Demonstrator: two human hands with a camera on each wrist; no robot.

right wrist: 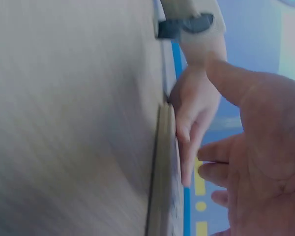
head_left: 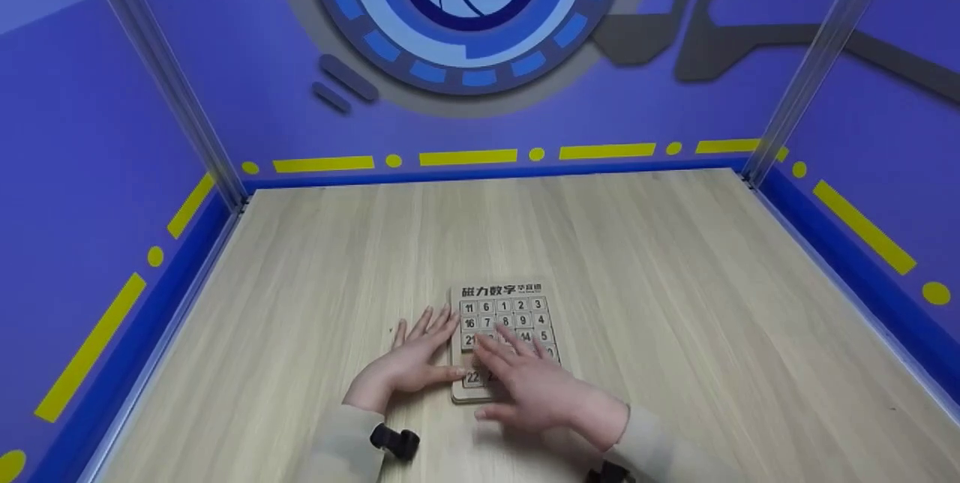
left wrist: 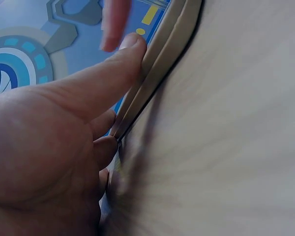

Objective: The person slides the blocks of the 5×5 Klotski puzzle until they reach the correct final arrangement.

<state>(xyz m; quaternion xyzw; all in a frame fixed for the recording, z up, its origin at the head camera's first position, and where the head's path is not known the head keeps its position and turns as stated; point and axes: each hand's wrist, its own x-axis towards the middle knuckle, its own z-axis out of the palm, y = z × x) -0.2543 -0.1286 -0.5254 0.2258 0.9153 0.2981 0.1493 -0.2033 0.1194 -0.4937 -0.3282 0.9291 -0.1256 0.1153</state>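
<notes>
A wooden number slide puzzle (head_left: 499, 291) lies flat on the table, with square numbered tiles (head_left: 504, 307) below a printed heading. My left hand (head_left: 409, 367) is at its left edge, fingers extended along the side and thumb at the lower left corner by the 22 tile. In the left wrist view the left thumb (left wrist: 130, 46) presses against the board's layered edge (left wrist: 152, 73). My right hand (head_left: 544, 389) reaches over the lower right of the board with fingers spread and nothing gripped, hiding several tiles. The right wrist view shows its fingers (right wrist: 216, 150) loosely extended above the tile side.
The wood-grain table (head_left: 360, 243) extends around the puzzle. Blue printed panels (head_left: 225, 63) stand at the back and both sides, with metal posts (head_left: 825, 55) at the corners. Black bands (head_left: 394, 442) are worn on the wrists.
</notes>
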